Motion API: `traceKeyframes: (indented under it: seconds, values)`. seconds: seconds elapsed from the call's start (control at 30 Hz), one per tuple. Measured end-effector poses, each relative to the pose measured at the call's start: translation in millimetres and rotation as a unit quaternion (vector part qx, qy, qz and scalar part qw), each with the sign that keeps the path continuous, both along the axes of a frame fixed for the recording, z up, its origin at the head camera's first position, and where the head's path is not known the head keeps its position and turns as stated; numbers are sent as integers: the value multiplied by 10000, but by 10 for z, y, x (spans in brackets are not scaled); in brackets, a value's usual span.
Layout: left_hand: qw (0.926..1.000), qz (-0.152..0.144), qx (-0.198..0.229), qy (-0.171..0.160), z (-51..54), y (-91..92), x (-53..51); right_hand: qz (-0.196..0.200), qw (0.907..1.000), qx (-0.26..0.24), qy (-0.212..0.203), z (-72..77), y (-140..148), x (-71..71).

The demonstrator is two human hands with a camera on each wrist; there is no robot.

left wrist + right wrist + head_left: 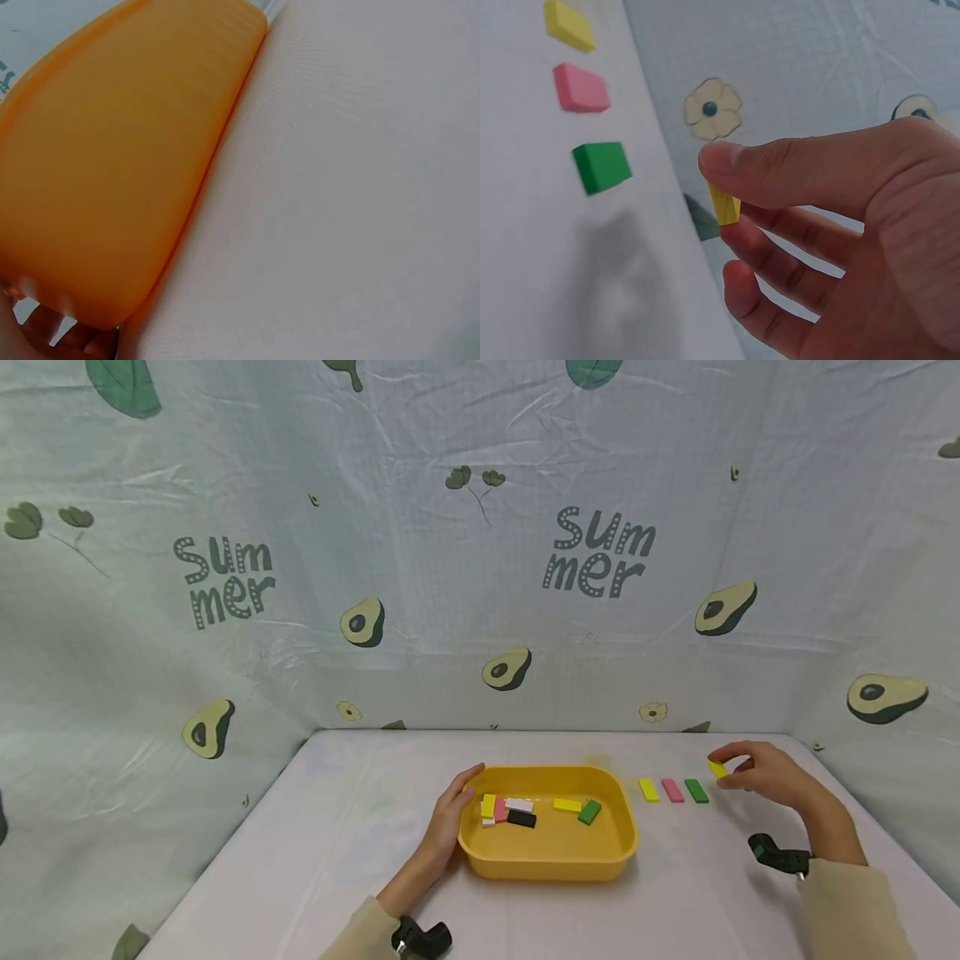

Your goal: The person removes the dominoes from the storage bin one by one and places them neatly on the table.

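Observation:
A yellow plastic tray [547,868] stands on the table with several small blocks in it: white [519,805], black [522,818], pink, yellow [567,805] and green [590,812]. My left hand [444,820] grips its left side, the thumb at the rim; in the left wrist view only part of the hand shows, at the tray's corner. My right hand [772,774] pinches a yellow block [724,204] between thumb and fingers, above the table. Left of it, a yellow block [648,790], a pink block [672,790] and a green block [696,791] lie in a row.
The white-covered table [315,827] runs back to a hanging cloth [420,560] printed with avocados and lettering. More of this cloth hangs along the left and right sides. Each wrist wears a black camera mount [780,855].

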State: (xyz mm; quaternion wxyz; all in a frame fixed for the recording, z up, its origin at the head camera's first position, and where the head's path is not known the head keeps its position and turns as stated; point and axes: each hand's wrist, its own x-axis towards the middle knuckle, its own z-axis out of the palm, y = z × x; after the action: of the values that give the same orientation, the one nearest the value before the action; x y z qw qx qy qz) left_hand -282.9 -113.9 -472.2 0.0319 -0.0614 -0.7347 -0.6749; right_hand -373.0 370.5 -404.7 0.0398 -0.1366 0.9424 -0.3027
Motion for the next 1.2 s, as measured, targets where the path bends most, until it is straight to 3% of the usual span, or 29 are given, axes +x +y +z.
traceKeyframes:
  seconds: [0.23, 0.47, 0.9, 1.2]
  values:
    - [10000, 38, -24, -3, 9, -10, 2, -23, 9998, -75, -193, -216, 53, -65]
    - [10000, 39, -11, 0, 14, -19, -2, -294, 9988, -167, -358, -370, 67, -102]
    - [10000, -20, -17, -34, -30, -34, 42, -311, 9987, -104, -397, -415, 43, -21]
    - [9999, -65, 26, 95, -32, -45, 5, -285, 9987, -83, -426, -390, 49, -8]
